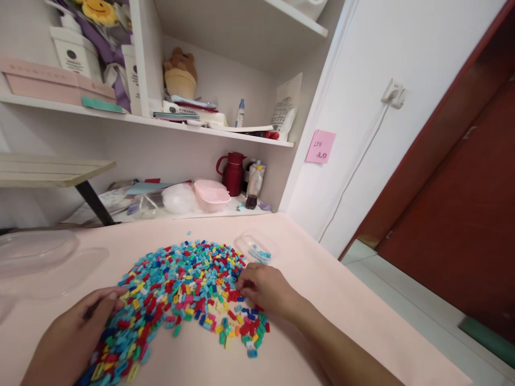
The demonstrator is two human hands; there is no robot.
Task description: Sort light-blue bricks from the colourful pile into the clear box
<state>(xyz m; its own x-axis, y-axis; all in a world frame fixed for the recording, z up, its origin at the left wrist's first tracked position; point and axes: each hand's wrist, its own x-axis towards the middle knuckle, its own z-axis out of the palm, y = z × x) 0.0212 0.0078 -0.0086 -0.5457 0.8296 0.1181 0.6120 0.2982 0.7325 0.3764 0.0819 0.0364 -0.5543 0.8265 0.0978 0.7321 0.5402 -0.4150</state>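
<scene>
1. Bricks lie heaped between my separated hands.
2. Left hand, right hand: fingers curled at heap edges; I cannot tell whether either grips.
3. Clear container: just beyond right hand.

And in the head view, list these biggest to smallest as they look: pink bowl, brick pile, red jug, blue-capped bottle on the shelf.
1. Brick pile, by far
2. Red jug and pink bowl: too alike to rank
3. Blue-capped bottle
</scene>
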